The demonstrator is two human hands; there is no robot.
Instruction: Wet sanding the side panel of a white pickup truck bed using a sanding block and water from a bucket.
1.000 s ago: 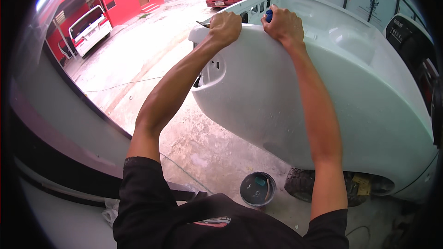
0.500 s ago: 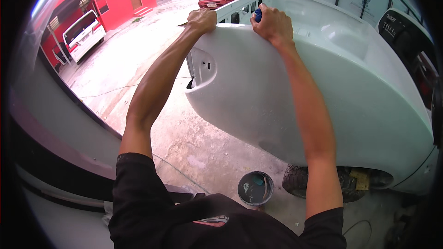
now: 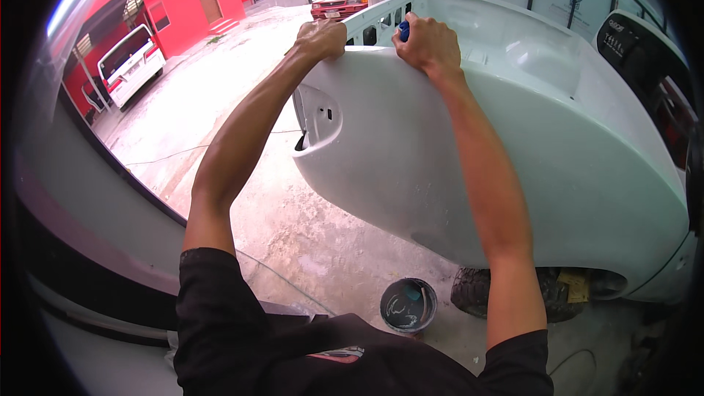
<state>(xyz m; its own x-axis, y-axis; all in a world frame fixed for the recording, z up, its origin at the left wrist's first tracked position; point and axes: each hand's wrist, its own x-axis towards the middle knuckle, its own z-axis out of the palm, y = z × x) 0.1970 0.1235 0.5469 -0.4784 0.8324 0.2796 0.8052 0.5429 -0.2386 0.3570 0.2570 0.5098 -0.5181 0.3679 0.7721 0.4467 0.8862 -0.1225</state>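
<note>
The pale side panel of a pickup truck bed [image 3: 396,139] stretches in front of me, with a tail-light recess [image 3: 320,116] at its rear corner. At the top rear corner, my left hand [image 3: 321,38] is closed and rests on the panel edge; a small dark tip shows beside it, but what it holds is hidden. Farther right along the same top edge, my right hand [image 3: 431,42] is closed round a small blue object [image 3: 404,30], mostly covered by the fingers, kind unclear.
A dark bucket [image 3: 408,305] of water with things in it stands on the concrete below, beside the truck's tyre [image 3: 473,292]. A cable [image 3: 282,279] crosses the ground. Another vehicle's pale body [image 3: 95,213] is close on the left. Parked cars and a red building stand beyond.
The view has shifted slightly. Both hands stay on the top edge, having moved a little. The pointed brownish piece by my left hand shows less now.
</note>
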